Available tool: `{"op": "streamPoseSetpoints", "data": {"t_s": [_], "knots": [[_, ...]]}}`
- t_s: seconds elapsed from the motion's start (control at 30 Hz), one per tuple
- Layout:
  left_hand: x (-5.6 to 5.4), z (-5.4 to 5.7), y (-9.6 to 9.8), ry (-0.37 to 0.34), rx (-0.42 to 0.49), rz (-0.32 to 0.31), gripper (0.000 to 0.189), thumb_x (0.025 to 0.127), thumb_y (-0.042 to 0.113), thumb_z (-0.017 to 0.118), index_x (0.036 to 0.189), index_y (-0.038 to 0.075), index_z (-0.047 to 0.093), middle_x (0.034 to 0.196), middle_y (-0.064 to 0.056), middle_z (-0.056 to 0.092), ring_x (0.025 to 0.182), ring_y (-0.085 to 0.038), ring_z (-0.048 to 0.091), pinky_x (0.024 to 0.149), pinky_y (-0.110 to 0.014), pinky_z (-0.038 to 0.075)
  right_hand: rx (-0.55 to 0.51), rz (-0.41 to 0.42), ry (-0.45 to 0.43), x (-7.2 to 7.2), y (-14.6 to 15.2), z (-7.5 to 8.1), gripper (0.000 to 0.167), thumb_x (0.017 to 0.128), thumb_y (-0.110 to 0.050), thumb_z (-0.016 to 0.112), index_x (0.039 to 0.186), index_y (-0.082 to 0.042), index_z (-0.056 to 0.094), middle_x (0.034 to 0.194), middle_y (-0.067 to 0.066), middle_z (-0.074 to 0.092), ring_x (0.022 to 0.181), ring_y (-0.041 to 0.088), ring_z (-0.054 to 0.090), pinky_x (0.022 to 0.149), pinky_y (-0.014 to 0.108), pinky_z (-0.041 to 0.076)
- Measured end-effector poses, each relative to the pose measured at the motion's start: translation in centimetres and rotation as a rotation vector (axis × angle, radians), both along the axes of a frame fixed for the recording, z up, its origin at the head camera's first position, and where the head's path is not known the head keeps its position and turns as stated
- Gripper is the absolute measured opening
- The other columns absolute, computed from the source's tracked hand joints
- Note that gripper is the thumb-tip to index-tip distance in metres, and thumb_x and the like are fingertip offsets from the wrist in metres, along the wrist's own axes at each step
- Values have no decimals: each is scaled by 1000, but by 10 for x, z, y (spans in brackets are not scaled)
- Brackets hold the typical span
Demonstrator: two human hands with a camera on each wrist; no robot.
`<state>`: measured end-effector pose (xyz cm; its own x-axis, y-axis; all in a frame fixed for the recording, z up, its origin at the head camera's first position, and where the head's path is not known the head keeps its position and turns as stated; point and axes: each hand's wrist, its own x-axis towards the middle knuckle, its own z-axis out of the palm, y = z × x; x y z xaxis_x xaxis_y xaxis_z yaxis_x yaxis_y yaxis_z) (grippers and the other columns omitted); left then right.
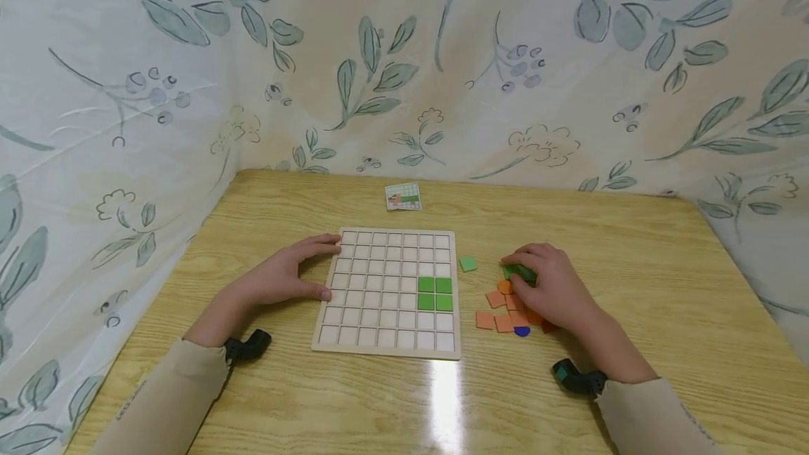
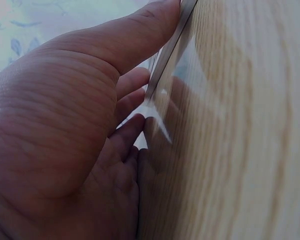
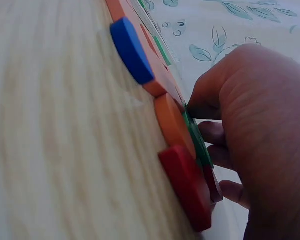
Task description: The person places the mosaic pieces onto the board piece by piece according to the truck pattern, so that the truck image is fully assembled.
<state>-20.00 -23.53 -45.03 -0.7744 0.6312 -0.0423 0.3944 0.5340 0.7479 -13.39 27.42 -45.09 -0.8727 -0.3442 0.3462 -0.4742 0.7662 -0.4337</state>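
Note:
A pale wooden grid board [image 1: 387, 353] lies on the table, with a two-by-two block of green square tiles [image 1: 427, 284] in cells toward its right side. My left hand [image 1: 274, 276] rests at the board's left edge, thumb and fingers spread and touching the rim. To the right of the board my right hand [image 1: 550, 286] bends over a pile of pieces. Its thumb and curled fingers are at green tiles [image 3: 196, 135] there; I cannot tell whether they pinch one. Orange tiles [image 1: 485, 319], an orange disc [image 1: 504, 287], a blue round piece [image 3: 131, 50] and a red piece [image 3: 186, 187] lie around.
A lone light green tile [image 1: 468, 263] lies between the board and the pile. Behind the board is a small card [image 1: 403, 196] printed with a grid and coloured shapes. Leaf-patterned cloth [image 1: 442, 90] rises along the back and sides of the wooden table [image 1: 303, 399].

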Motion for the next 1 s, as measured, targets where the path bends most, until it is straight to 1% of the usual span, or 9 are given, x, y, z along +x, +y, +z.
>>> {"op": "streamPoseSetpoints", "data": {"t_s": [0.13,0.33,0.53,1.0], "knots": [[0,0,0,1,3,0,91,85,41,96,162,16,55,177,2,34,165,-30,23,128,-61,24,11,-6,-7,-1,1,-1,23,92,-3,79,115,-6,84,110,10,75,103,35,65,90,58,52],[0,0,0,-4,7,-2,90,85,41,96,162,15,55,177,1,34,165,-30,23,129,-60,24,17,-22,-29,-4,2,-3,24,93,-6,81,117,-8,84,111,9,74,103,34,64,89,57,51],[1,1,0,-6,-1,6,91,85,42,96,162,16,55,177,2,33,165,-30,22,129,-61,23,22,-15,-18,-6,3,-5,25,92,-7,83,117,-8,84,108,8,74,98,30,63,84,52,50],[1,0,0,-6,-2,6,91,86,41,96,162,16,54,177,2,33,165,-31,23,128,-61,24,10,-13,1,-6,1,-4,23,93,-10,84,115,-7,84,105,6,76,97,31,64,86,53,52]]}}
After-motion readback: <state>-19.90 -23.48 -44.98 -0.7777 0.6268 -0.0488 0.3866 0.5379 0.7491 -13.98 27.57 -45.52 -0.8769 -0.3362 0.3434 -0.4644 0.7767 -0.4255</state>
